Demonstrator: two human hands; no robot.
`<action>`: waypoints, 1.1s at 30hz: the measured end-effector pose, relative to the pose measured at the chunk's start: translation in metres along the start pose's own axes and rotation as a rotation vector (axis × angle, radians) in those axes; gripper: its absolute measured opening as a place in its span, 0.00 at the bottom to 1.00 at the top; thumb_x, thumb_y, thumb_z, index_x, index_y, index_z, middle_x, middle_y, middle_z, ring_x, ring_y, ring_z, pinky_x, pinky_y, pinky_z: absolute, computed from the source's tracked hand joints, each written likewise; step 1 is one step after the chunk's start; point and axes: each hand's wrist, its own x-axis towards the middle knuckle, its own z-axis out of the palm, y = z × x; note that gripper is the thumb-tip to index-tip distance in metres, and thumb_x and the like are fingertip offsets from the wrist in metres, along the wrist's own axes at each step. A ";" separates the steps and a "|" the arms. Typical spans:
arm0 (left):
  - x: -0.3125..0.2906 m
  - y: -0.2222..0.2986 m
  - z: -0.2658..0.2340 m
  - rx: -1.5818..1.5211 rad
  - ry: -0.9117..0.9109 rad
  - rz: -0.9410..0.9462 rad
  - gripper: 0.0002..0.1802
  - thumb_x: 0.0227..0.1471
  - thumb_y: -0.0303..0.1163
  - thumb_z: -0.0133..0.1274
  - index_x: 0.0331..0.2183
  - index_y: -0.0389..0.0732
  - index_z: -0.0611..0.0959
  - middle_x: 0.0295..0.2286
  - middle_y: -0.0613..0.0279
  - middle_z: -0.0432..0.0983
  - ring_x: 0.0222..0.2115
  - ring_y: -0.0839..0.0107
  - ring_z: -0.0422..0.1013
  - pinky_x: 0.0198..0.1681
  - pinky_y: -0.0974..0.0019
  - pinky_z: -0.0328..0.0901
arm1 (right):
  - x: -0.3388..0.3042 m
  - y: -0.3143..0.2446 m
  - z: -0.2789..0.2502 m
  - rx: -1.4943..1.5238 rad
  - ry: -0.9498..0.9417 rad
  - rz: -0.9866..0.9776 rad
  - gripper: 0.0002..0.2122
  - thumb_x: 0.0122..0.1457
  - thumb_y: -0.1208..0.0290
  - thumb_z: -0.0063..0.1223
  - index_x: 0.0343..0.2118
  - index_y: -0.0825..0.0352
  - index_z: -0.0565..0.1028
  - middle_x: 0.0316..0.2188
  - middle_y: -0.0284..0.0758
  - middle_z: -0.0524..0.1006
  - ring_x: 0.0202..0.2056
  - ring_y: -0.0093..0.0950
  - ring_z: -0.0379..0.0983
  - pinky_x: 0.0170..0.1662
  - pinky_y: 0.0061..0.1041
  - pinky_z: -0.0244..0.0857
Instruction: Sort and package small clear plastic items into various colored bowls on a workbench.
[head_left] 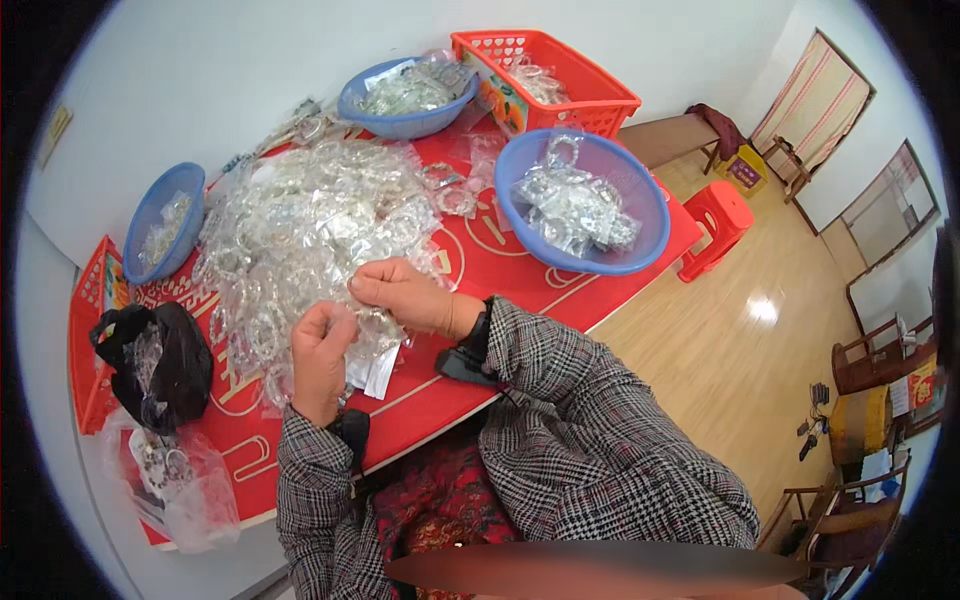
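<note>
Both my hands are closed in a pinch over a big heap of small clear plastic bags [310, 205] with bead bracelets in them. My left hand [320, 362] and my right hand [405, 293] are a short way apart, thumbs toward each other. A small clear bag [378, 335] with a ring-shaped bracelet hangs between and below their fingertips; its upper edge is hidden by the fingers. Just under it a white packet [376, 374] lies at the heap's near edge. The heap rests on a red, gold-patterned tablecloth [450, 345].
Blue plastic basins [655, 235] with bagged bracelets stand right, at the back [405, 125] and left [135, 235]. A red basket [605, 105] is at the far right, another red basket [85, 350] at the left. A black bag [185, 365] and clear sack [205, 510] lie nearby. A red stool [722, 215] stands beyond.
</note>
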 end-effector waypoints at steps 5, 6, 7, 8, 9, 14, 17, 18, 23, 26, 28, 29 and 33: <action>-0.002 0.003 0.000 0.195 0.080 -0.006 0.09 0.51 0.34 0.46 0.25 0.38 0.74 0.19 0.73 0.66 0.21 0.84 0.58 0.25 0.79 0.53 | 0.000 -0.006 -0.005 -0.130 0.046 0.073 0.10 0.55 0.65 0.46 0.21 0.63 0.71 0.15 0.19 0.63 0.16 0.09 0.54 0.17 0.13 0.48; 0.000 0.003 0.004 0.216 0.069 0.005 0.11 0.51 0.35 0.45 0.26 0.37 0.74 0.20 0.72 0.66 0.20 0.85 0.57 0.24 0.79 0.52 | -0.002 -0.002 -0.010 -0.142 0.078 0.079 0.09 0.54 0.65 0.46 0.21 0.63 0.71 0.14 0.19 0.63 0.15 0.09 0.54 0.17 0.13 0.48; 0.000 0.007 0.004 0.188 0.051 -0.032 0.11 0.51 0.34 0.45 0.27 0.36 0.75 0.20 0.71 0.67 0.21 0.84 0.59 0.25 0.78 0.54 | -0.004 -0.006 -0.010 -0.110 0.083 0.079 0.09 0.55 0.66 0.46 0.21 0.63 0.71 0.15 0.19 0.64 0.16 0.10 0.55 0.18 0.13 0.49; 0.000 0.011 0.003 0.157 0.032 -0.067 0.11 0.52 0.33 0.45 0.27 0.35 0.75 0.21 0.70 0.68 0.22 0.82 0.61 0.27 0.77 0.57 | -0.004 -0.009 -0.008 -0.079 0.089 0.081 0.09 0.55 0.67 0.46 0.21 0.64 0.70 0.15 0.20 0.64 0.17 0.10 0.56 0.19 0.13 0.50; 0.001 0.008 0.003 0.161 0.068 -0.084 0.11 0.52 0.33 0.45 0.27 0.35 0.75 0.21 0.70 0.68 0.22 0.82 0.61 0.27 0.77 0.57 | -0.003 -0.004 -0.012 -0.064 0.061 0.104 0.09 0.55 0.67 0.46 0.21 0.64 0.70 0.15 0.20 0.64 0.17 0.10 0.56 0.19 0.13 0.50; 0.008 -0.009 -0.006 -0.169 0.105 -0.142 0.15 0.54 0.40 0.44 0.31 0.36 0.76 0.23 0.70 0.70 0.22 0.84 0.63 0.25 0.79 0.58 | 0.008 0.010 -0.016 0.135 0.028 0.056 0.09 0.57 0.69 0.44 0.22 0.66 0.71 0.19 0.22 0.67 0.20 0.11 0.58 0.24 0.13 0.53; 0.008 -0.011 -0.010 -0.214 0.105 -0.135 0.17 0.53 0.42 0.44 0.32 0.36 0.76 0.23 0.69 0.70 0.21 0.84 0.64 0.24 0.79 0.59 | 0.008 0.011 -0.016 0.154 0.034 0.044 0.09 0.57 0.69 0.44 0.23 0.66 0.71 0.19 0.22 0.67 0.21 0.12 0.58 0.25 0.14 0.53; 0.008 -0.011 -0.010 -0.197 0.092 -0.134 0.17 0.53 0.42 0.45 0.32 0.36 0.76 0.23 0.69 0.71 0.22 0.83 0.64 0.24 0.78 0.59 | 0.008 0.011 -0.017 0.135 0.049 0.030 0.09 0.57 0.68 0.44 0.24 0.66 0.71 0.19 0.23 0.67 0.21 0.12 0.58 0.25 0.14 0.53; 0.012 -0.016 -0.022 -0.070 -0.002 0.022 0.15 0.53 0.40 0.45 0.32 0.36 0.76 0.23 0.68 0.70 0.22 0.82 0.64 0.25 0.78 0.60 | 0.014 0.006 -0.009 0.070 0.064 0.010 0.10 0.57 0.68 0.43 0.22 0.65 0.69 0.18 0.22 0.64 0.20 0.12 0.56 0.24 0.14 0.50; 0.003 0.000 -0.021 0.040 0.147 -0.077 0.13 0.53 0.37 0.46 0.32 0.36 0.76 0.23 0.68 0.70 0.23 0.81 0.65 0.27 0.78 0.61 | 0.015 0.003 0.000 -0.284 0.097 -0.059 0.11 0.58 0.68 0.42 0.19 0.64 0.67 0.17 0.21 0.61 0.20 0.13 0.53 0.23 0.16 0.47; 0.006 -0.007 -0.016 0.050 0.086 -0.010 0.11 0.51 0.35 0.47 0.32 0.37 0.76 0.23 0.69 0.70 0.24 0.82 0.65 0.28 0.77 0.62 | 0.008 0.002 -0.007 -0.277 0.116 -0.114 0.12 0.57 0.69 0.40 0.17 0.63 0.64 0.16 0.21 0.58 0.20 0.13 0.51 0.22 0.17 0.44; 0.006 -0.006 -0.014 -0.015 0.059 -0.049 0.11 0.51 0.35 0.48 0.32 0.37 0.76 0.23 0.70 0.70 0.25 0.83 0.64 0.29 0.77 0.62 | 0.003 -0.004 -0.007 -0.259 0.136 -0.084 0.11 0.57 0.69 0.41 0.18 0.63 0.64 0.16 0.21 0.58 0.20 0.13 0.51 0.22 0.17 0.44; 0.002 -0.012 -0.010 -0.046 0.050 -0.049 0.11 0.49 0.35 0.51 0.31 0.37 0.76 0.23 0.72 0.70 0.26 0.85 0.63 0.29 0.77 0.62 | -0.006 -0.007 -0.003 -0.115 0.151 -0.077 0.11 0.57 0.71 0.41 0.17 0.63 0.63 0.16 0.21 0.57 0.20 0.13 0.49 0.22 0.17 0.43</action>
